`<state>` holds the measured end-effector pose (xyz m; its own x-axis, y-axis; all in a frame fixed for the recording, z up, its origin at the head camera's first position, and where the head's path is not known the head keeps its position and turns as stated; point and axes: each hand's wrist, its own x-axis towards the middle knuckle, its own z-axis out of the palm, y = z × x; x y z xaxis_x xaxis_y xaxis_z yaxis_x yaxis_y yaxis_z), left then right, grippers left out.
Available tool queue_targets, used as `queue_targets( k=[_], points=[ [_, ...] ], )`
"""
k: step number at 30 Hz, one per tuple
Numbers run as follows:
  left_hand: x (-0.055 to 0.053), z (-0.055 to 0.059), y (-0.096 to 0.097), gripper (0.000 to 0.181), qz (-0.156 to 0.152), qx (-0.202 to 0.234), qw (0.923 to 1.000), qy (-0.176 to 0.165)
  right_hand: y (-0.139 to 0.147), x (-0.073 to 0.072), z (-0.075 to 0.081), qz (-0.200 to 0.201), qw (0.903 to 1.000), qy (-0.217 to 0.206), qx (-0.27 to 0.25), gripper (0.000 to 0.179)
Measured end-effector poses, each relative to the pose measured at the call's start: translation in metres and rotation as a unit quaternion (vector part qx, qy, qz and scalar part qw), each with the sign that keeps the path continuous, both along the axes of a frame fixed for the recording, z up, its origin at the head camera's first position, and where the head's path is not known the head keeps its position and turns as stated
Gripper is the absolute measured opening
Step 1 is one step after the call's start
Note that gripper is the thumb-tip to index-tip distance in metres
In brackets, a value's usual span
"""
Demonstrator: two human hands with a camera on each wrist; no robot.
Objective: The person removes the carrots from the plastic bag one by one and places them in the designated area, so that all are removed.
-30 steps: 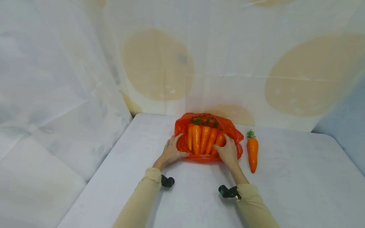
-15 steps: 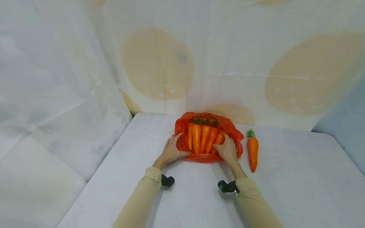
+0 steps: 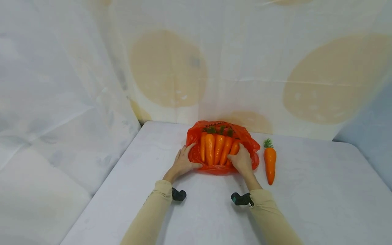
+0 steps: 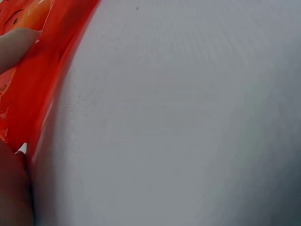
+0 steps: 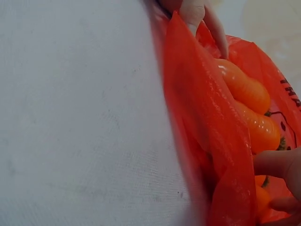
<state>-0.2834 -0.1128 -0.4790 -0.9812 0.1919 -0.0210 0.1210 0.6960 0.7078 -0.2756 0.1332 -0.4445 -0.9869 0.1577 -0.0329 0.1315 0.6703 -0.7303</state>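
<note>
The head view looked from above the near edge of the tabletop (image 3: 205,217), forward and down to the far edge and the cloth wall (image 3: 239,68) behind it, and stood farthest back. The left wrist view sat close over the tabletop, turned sideways, the far-edge side at its left. The right wrist view, also close, faced toward the left edge, with the far-edge side at its right and the left grip (image 5: 195,13) at its top. All three shared the red bag (image 3: 214,170).
</note>
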Motion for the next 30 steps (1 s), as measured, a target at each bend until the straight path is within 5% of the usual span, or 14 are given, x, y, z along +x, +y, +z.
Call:
queue_targets(
  k=[7, 17, 30],
  points=[
    [-0.0017, -0.0036, -0.0019, 0.093, -0.006, -0.002, 0.9997, 0.021, 0.0002, -0.0007, 0.0003, -0.006, 0.9998, 0.017, 0.009, 0.071],
    [-0.0009, -0.0025, 0.0019, 0.092, -0.019, -0.02, 0.999, 0.036, 0.0008, -0.0031, 0.006, -0.017, 0.9996, -0.014, 0.018, 0.073],
    [-0.0027, 0.0005, 0.0069, 0.092, -0.028, -0.015, 0.9992, 0.025, 0.0052, -0.0046, 0.0064, -0.051, 0.9986, -0.013, -0.004, 0.073]
  ],
)
